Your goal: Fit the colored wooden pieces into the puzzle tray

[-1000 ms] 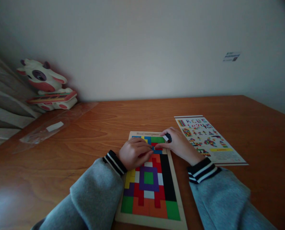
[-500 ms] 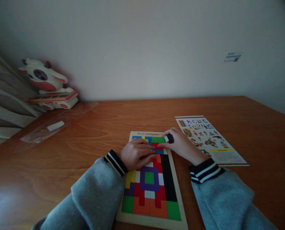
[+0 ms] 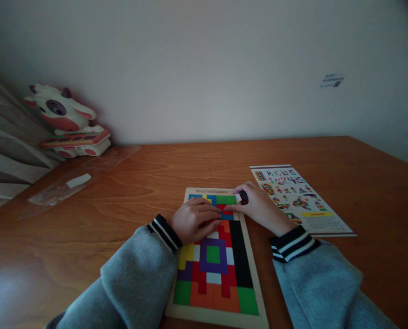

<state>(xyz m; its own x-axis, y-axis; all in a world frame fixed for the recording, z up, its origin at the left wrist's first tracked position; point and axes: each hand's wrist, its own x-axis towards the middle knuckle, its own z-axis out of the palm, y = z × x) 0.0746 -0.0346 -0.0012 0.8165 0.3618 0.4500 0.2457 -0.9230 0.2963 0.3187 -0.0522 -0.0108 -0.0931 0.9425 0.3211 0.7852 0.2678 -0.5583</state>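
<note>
Head view, lower centre — right hand (image 3: 256, 206) half-curled around white piece (image 3: 238, 197), firmness unclear; left hand (image 3: 194, 220) over puzzle board (image 3: 215, 318), hold hidden. Piece probably light, stiff — best pinched by opposite edges.

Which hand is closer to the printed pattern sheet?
Right: the right hand is beside the left edge of the printed pattern sheet; the left hand is farther left, over the puzzle board.
</note>
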